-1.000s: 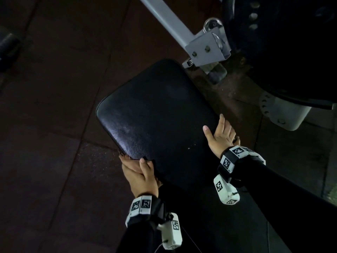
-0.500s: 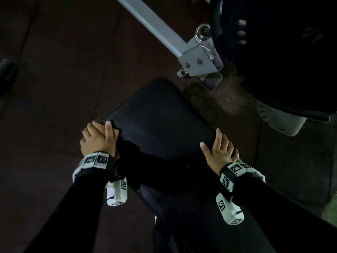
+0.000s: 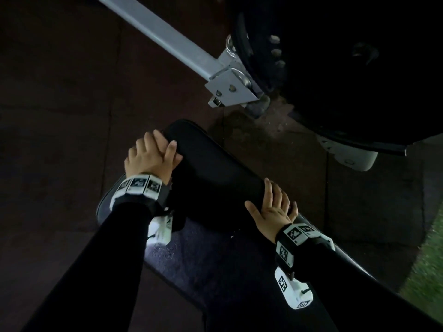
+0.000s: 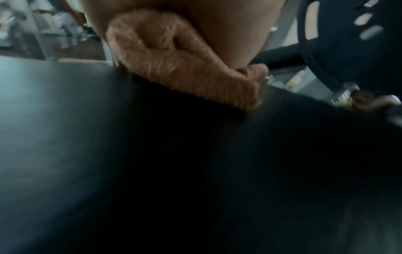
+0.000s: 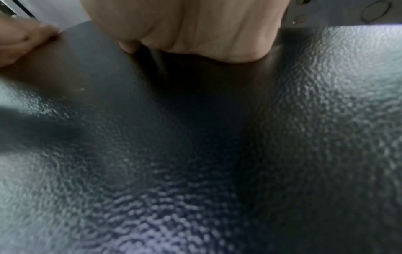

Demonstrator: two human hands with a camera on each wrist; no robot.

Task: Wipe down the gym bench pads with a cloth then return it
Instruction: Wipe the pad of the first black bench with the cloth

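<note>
Cloth (image 4: 187,68), a tan terry wad, sits bunched under the left hand (image 3: 149,155) at the far left corner of the pad (image 3: 215,178); the fingers curl over it and press it down. Right hand (image 3: 272,212) lies flat, fingers spread, on the pad's right edge. It looks soft, light and floppy, so I'd grip it bunched in the palm; the pad's grained vinyl seems firm and slick.

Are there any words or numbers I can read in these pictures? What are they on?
No words, numbers or brand names can be read anywhere.
The white blocks on the left wristband and right wristband carry only black-and-white square code patterns, no letters.
The bench pad, the orange cloth and the grey frame bar show no label.
</note>
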